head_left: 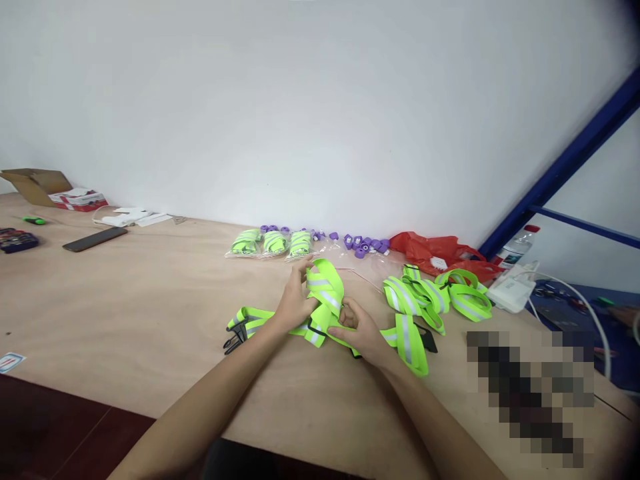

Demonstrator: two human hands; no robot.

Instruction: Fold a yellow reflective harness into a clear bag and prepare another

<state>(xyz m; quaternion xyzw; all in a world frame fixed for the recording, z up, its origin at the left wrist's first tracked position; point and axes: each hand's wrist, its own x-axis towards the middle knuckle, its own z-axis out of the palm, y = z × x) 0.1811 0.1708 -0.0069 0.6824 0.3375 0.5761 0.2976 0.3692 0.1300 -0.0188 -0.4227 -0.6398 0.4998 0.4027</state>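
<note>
Plywood table (150, 313) runs along a white wall in the head view. At its middle, the left hand (295, 303) is closed on the looped top of a neon reflective strap (325, 290), and the right hand (363, 333) grips the lower folds, just beside it. The strap's black buckle (235, 340) trails left. Loose straps (435, 293) lie right and bagged straps (273, 242) lie far. The work looks mid-fold, so holding the loops together calls for a firm pinch from both hands.
</note>
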